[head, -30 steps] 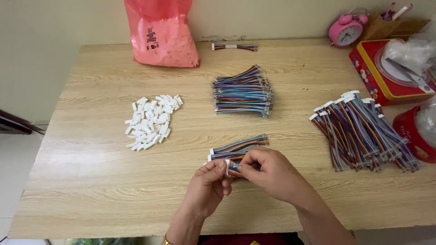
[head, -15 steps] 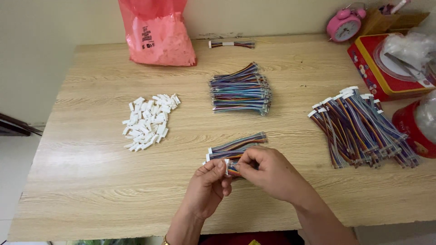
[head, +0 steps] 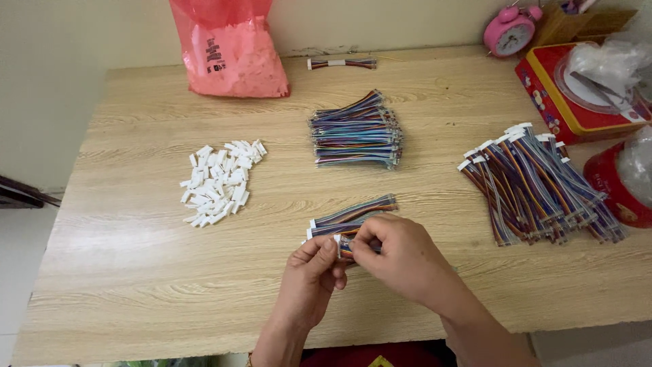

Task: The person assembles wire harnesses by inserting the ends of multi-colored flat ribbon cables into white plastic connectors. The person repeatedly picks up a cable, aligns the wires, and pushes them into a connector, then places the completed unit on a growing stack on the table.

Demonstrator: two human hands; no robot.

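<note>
Near edge: left hand [head: 309, 275] and right hand [head: 401, 258] are both closed on one multicoloured ribbon cable [head: 348, 246], its white connector [head: 337, 239] toward the left hand, long axis left-right. Just beyond, touching the fingertips, lie two finished cables [head: 353, 214]. Farther left sits a pile of white housings [head: 221, 180]; right, a fanned cable bundle [head: 536, 183]; centre, a stacked bundle [head: 356, 130] on the surface [head: 136, 272].

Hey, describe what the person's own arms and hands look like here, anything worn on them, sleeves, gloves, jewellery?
Both are bare: the left hand and the right hand wear no gloves, and no rings show on the fingers that are visible. Both forearms are uncovered as far as the bottom edge of the picture, with no sleeve in view. A thin yellowish band seems to sit at the left wrist, right at the picture's edge; it is too cropped to tell more.
</note>
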